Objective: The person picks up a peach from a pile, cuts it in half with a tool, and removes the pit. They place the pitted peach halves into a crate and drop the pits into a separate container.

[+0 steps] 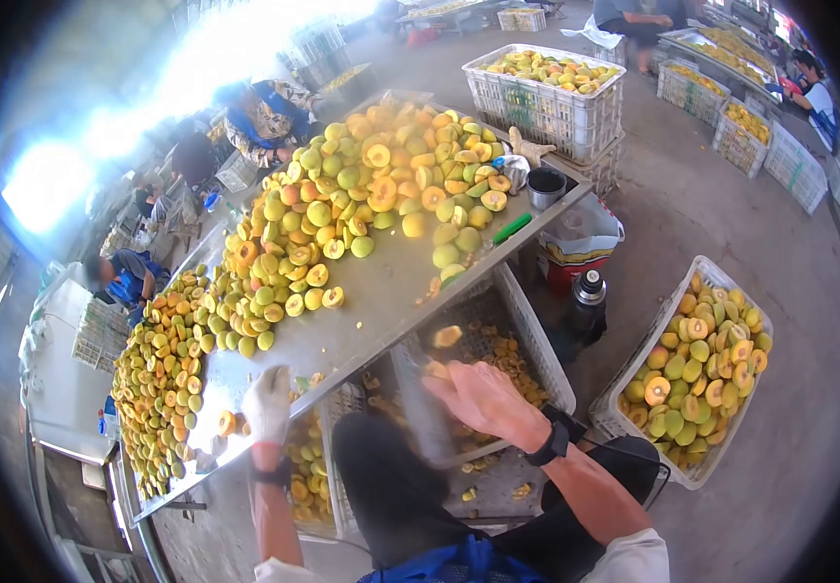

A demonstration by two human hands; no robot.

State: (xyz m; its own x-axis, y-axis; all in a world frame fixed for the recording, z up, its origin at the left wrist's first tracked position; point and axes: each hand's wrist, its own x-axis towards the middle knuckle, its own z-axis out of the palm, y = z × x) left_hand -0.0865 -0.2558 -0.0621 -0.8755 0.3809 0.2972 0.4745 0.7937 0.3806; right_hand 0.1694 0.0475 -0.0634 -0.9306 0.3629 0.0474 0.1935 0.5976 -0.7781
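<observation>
Head view: likely dropping cut fruit into the crate (542, 350) under the counter's (371, 303) near edge.
Right hand (483, 398) blurred beside a fruit half (446, 336), gloved left hand (266, 403) at that edge, neither grip readable; next, a fresh pick from the heap (342, 185).

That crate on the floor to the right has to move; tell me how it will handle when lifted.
The crate is heaped with fruit, so it is probably heavy. Its lattice walls look stiff. The top fruit lies loose and may roll off if it tilts.

A black flask (587, 291) stands beside a red bucket (562, 274).
</observation>
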